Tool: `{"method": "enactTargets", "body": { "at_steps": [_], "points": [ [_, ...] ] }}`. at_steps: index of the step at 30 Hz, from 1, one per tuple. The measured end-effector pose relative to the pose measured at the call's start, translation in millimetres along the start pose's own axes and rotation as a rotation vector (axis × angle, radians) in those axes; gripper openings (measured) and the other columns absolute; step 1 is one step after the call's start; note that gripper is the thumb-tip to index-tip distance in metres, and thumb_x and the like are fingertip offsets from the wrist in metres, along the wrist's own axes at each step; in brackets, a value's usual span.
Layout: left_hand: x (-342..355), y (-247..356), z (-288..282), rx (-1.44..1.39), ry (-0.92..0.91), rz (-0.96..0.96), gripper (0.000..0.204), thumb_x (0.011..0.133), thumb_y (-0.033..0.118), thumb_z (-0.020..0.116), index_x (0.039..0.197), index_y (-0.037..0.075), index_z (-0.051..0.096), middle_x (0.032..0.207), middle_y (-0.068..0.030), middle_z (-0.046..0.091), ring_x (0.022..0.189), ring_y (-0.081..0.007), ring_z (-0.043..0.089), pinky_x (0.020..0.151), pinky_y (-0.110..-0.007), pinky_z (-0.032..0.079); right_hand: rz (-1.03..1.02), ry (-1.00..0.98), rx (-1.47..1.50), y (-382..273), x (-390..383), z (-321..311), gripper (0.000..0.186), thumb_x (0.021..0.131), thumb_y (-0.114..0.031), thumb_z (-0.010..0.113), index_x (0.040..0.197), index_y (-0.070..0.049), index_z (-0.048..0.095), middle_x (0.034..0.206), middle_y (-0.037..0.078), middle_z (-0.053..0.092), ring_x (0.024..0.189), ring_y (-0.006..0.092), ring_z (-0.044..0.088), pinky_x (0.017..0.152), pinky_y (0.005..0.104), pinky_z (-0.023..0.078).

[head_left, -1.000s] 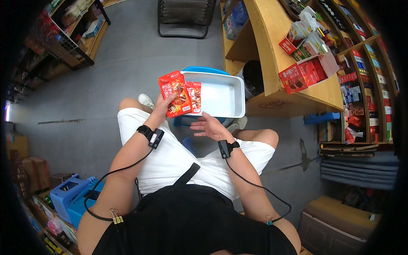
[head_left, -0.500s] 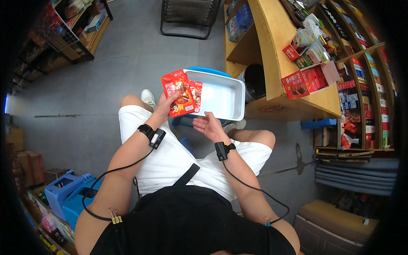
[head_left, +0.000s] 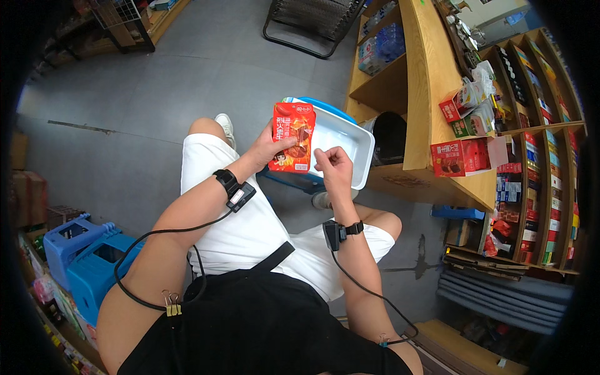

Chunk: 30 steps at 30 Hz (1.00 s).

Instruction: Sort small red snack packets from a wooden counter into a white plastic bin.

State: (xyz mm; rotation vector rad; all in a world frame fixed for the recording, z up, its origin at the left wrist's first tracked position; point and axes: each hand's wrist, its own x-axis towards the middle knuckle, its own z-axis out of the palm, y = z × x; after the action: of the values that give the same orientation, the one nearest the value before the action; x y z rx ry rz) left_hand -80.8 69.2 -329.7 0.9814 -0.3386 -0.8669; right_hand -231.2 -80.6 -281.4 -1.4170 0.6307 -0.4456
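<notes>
My left hand grips a flat red snack packet by its left side, thumb pressed on its printed front. Close to the packet's right edge is my right hand, its fingers curled in. Whatever those fingers hold, if anything, is hidden. Below both hands sits a rectangular white tub, partly covered by the packet; its visible floor is bare white. Something blue shows along the tub's far edge and under its near side.
On the wooden counter at the right stand an opened red carton and other small boxes. A dark bin sits beside the tub. Packed shelves line the right. Blue plastic stools stand at left, a folding chair ahead.
My right hand has gone from spread fingers to curled ones and come up beside the packet. The second red packet behind the first no longer shows. The whole view has shifted and turned slightly.
</notes>
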Motion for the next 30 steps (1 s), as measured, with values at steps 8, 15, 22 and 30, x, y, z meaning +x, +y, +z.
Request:
{"method": "enactTargets", "body": {
  "at_steps": [8, 15, 22, 30],
  "points": [
    [-1, -9, 4, -0.133, -0.069, -0.016, 0.051, 0.108, 0.037, 0.051, 0.147, 0.006, 0.042, 0.134, -0.0079, 0.061, 0.119, -0.0163, 0.063, 0.1, -0.033, 0.053, -0.107, -0.057, -0.526, -7, 11, 26, 0.042, 0.078, -0.024, 0.093, 0.083, -0.004, 0.056, 0.073, 0.0, 0.06, 0.066, 0.0072, 0.055, 0.059, 0.0255, 0.048],
    [-1, -7, -3, -0.091, -0.115, -0.086, 0.055, 0.1, 0.029, 0.066, 0.144, 0.006, 0.042, 0.131, -0.0094, 0.061, 0.118, -0.0175, 0.064, 0.1, -0.034, 0.054, 0.102, -0.064, 0.057, 10, 17, 14, 0.021, 0.092, -0.012, 0.079, 0.094, -0.003, 0.061, 0.092, 0.009, 0.073, 0.076, 0.0091, 0.068, 0.07, 0.0245, 0.057],
    [0, 5, -3, -0.146, -0.2, -0.204, 0.063, 0.095, 0.023, 0.072, 0.146, 0.007, 0.039, 0.134, -0.0107, 0.061, 0.119, -0.019, 0.064, 0.101, -0.037, 0.055, 0.104, -0.09, 0.133, -5, 15, 17, 0.011, 0.097, -0.007, 0.071, 0.099, 0.001, 0.063, 0.101, 0.012, 0.075, 0.088, 0.0104, 0.071, 0.08, 0.0269, 0.058],
    [12, 10, -12, -0.305, -0.108, -0.209, 0.053, 0.096, 0.01, 0.066, 0.143, 0.005, 0.042, 0.133, -0.0123, 0.062, 0.118, -0.0217, 0.066, 0.099, -0.038, 0.057, -0.055, 0.052, 0.191, 17, 26, -13, 0.019, 0.107, -0.019, 0.057, 0.107, -0.001, 0.065, 0.1, 0.003, 0.071, 0.085, 0.0067, 0.066, 0.079, 0.0224, 0.053]
  ]
}}
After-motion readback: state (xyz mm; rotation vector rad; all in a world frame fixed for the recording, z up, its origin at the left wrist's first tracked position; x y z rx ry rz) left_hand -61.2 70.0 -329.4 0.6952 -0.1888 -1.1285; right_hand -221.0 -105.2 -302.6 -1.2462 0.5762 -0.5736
